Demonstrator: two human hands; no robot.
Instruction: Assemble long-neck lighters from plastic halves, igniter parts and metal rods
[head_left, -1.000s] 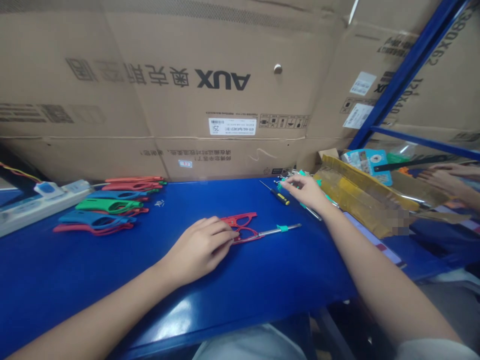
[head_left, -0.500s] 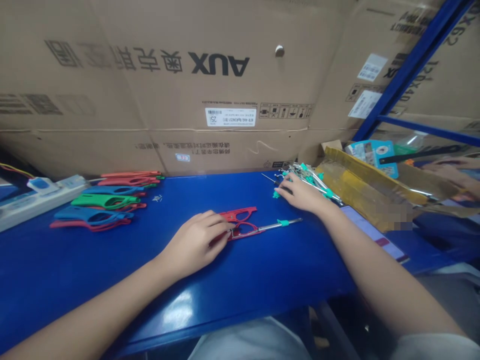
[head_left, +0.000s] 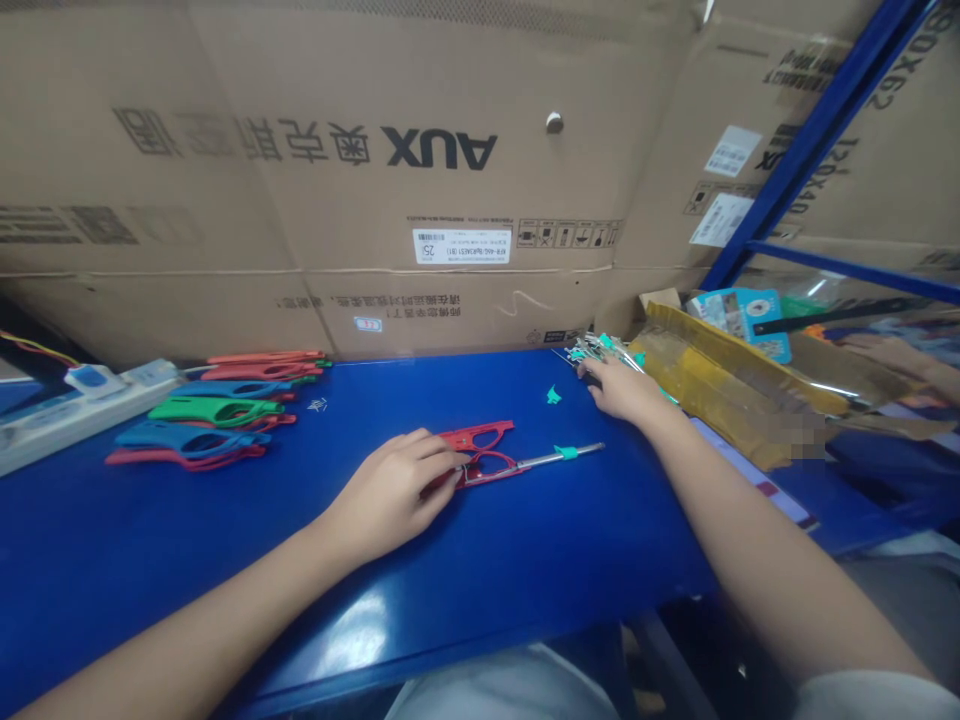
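My left hand [head_left: 409, 480] is closed over the handle end of a red long-nosed lighter casing [head_left: 495, 463], two open halves lying on the blue table. From the casing a metal tube [head_left: 540, 461] points right, with a green clip [head_left: 566, 453] around it. My right hand [head_left: 626, 388] reaches to the edge of a pile of metal lighter tubes with green parts [head_left: 600, 348]. Its fingers are curled round a thin dark rod [head_left: 562, 357], partly hidden. A loose green piece [head_left: 553, 395] lies left of this hand.
Red, blue and green lighter casings [head_left: 214, 410] lie stacked at left, beside small metal pins [head_left: 318, 405] and a white power strip [head_left: 90, 410]. A phone [head_left: 757, 470] and a taped carton [head_left: 720, 390] sit at right. Another person's hand [head_left: 900, 355] shows beyond the carton.
My right hand has moved right, away from the loose green piece and closer to the tube pile, carrying the thin rod. My left hand stays on the red casing.
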